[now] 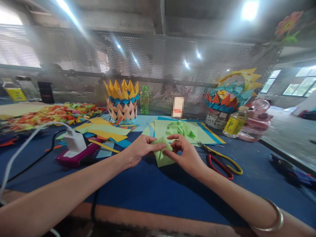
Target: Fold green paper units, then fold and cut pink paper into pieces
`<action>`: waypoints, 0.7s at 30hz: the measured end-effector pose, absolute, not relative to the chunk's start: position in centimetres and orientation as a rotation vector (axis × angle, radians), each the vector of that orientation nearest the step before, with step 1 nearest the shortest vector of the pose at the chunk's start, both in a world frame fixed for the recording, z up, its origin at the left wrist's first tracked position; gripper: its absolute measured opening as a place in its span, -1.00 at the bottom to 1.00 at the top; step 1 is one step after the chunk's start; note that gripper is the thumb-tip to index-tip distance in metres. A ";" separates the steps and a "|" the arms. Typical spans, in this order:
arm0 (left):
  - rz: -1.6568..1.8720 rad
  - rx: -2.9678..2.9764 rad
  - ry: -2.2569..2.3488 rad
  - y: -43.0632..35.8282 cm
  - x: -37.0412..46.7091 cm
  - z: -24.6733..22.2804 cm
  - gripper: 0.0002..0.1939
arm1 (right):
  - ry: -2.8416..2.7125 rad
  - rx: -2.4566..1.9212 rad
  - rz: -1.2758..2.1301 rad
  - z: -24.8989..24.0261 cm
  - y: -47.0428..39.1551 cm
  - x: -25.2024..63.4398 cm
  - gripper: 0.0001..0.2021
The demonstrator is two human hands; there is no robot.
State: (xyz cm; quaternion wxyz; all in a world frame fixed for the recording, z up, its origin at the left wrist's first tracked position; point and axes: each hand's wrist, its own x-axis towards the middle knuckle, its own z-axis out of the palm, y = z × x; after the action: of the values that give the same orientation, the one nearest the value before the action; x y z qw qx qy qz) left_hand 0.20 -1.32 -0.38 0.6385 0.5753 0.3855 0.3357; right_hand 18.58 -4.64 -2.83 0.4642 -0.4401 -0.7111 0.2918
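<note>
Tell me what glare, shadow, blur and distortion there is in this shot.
Head view: glare blooms around the upper-right lamp, with bright streaks at upper left; head view: soft shadows on the blue tabletop below the hands; head view: pink flower blurred and stretched near the edge; head view: pixelated patch at center, detail unreadable.

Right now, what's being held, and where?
A light green paper, pinched by its upper part: left fingers on its left side, right fingers on its right.
</note>
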 end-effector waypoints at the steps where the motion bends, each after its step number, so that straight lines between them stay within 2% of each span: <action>1: 0.763 1.323 0.876 -1.3 0.2 -0.4 -0.67 | -1.745 -1.080 0.707 -2.8 -4.6 18.6 -0.62; 21: 0.803 1.324 0.907 -0.7 0.1 -0.4 -0.63 | -1.776 -1.024 0.675 -2.7 -4.6 18.6 -0.64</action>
State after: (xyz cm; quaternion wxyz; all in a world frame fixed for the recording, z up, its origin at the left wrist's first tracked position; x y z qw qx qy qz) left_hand 0.11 -0.65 -0.38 0.6238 0.5766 0.3950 0.3499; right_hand 18.61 -4.63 -2.71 0.4721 -0.4183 -0.7253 0.2758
